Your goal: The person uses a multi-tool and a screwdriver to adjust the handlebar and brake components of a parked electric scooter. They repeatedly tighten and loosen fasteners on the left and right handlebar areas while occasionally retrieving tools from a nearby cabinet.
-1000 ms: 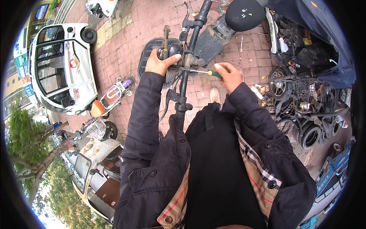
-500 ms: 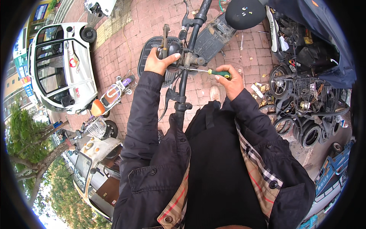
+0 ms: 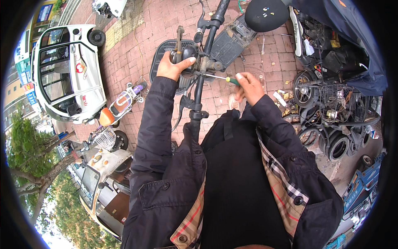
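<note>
My left hand [image 3: 171,67] is wrapped around a black rounded part [image 3: 190,52], with the thumb lying across it, in front of the handlebar's middle. Beside that part stands a worn brownish metal bar [image 3: 179,38]; whether my fingers also hold it is hidden. My right hand [image 3: 249,89] grips a screwdriver [image 3: 233,80] by its green and yellow handle. Its shaft points left, and the tip meets the clamp area of the black handlebar [image 3: 200,88]. A brake lever [image 3: 185,105] sits on the near end of the bar.
Behind my left hand is a black basket [image 3: 161,52]. A dark footboard [image 3: 232,43] and black seat [image 3: 266,15] lie beyond the bar. At right are old tires [image 3: 339,147], a wire basket [image 3: 338,101] and scrap parts. A white vehicle [image 3: 70,74] stands left.
My right hand's fingers have shifted on the screwdriver handle, and the hand is turned differently, covering more of it. My left hand stays in place.
</note>
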The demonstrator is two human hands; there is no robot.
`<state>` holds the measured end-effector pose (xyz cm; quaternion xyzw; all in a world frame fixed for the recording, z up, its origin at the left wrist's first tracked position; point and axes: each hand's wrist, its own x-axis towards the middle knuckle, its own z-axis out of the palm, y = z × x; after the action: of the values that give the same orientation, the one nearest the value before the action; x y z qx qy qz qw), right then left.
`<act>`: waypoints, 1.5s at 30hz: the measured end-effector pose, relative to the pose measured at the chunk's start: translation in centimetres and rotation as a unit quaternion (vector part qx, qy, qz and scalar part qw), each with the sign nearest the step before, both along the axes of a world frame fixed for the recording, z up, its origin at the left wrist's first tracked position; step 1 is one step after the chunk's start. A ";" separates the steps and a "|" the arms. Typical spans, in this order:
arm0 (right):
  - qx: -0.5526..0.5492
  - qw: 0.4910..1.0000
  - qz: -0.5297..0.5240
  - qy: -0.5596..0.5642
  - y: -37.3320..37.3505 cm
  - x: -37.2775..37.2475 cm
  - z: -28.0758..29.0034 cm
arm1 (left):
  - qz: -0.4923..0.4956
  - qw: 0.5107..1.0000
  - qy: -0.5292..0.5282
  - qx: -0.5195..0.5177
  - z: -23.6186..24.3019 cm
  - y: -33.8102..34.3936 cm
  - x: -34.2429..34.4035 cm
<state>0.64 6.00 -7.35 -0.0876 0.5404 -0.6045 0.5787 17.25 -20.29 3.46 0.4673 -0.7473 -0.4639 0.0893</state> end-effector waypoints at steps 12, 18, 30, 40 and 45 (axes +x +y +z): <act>0.042 0.999 0.024 0.020 -0.3 0.5 -0.2 | 0.002 1.000 -0.009 -0.009 0.0 0.0 0.0; -0.131 0.971 -0.099 0.174 -0.7 1.3 -0.4 | 0.002 1.000 0.004 0.003 -0.2 -0.1 0.0; -0.030 0.998 -0.028 0.044 0.1 0.4 -0.1 | -0.001 1.000 -0.011 0.001 -0.2 -0.2 0.1; -0.040 0.999 -0.004 0.030 0.2 -0.5 -0.2 | 0.025 0.999 0.007 0.019 -0.6 0.1 0.2; -0.027 0.997 0.077 -0.018 0.2 -2.0 0.0 | 0.033 0.999 -0.009 0.010 -0.2 0.4 0.2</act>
<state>-1.32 6.22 -7.36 -0.1334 0.5050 -0.5741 0.6305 17.49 -19.89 3.26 0.4971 -0.7275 -0.4636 0.0934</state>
